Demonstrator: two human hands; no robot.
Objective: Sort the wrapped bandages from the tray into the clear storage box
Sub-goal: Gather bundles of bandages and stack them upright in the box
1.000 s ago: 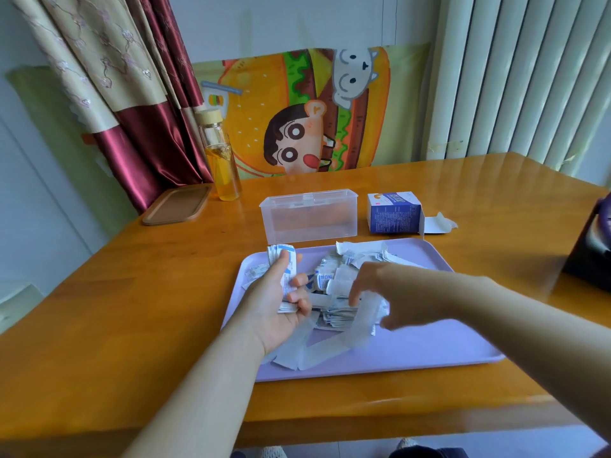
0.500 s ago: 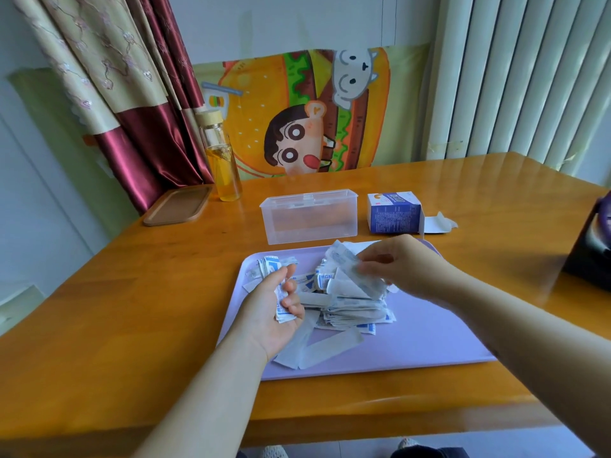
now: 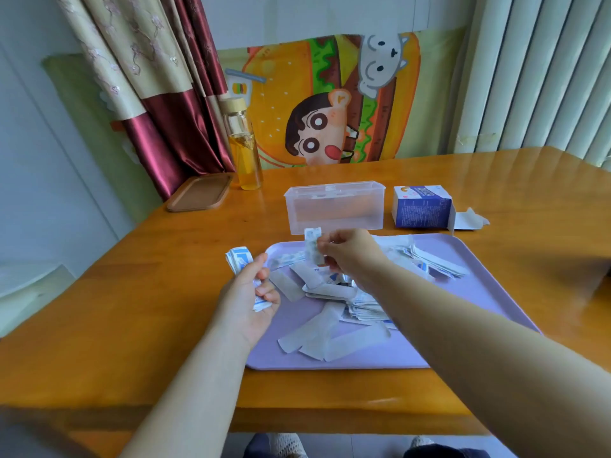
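A lilac tray (image 3: 479,312) lies on the wooden table with a loose pile of wrapped bandages (image 3: 344,302) in white and blue wrappers. My left hand (image 3: 248,292) hovers at the tray's left edge and grips a small stack of wrapped bandages (image 3: 238,259). My right hand (image 3: 350,254) is above the tray's far left part and pinches one wrapped bandage (image 3: 312,247) upright. The clear storage box (image 3: 335,206) stands just beyond the tray, with its lid on as far as I can tell.
A blue and white bandage carton (image 3: 421,206) with an open flap stands right of the box. A glass bottle of yellow liquid (image 3: 243,153) and a brown wooden tray (image 3: 200,192) sit at the back left. The table's front edge is close to me.
My right hand has lifted a single bandage off the pile and carried it left, toward my left hand. My left hand kept its stack and shifted slightly left.
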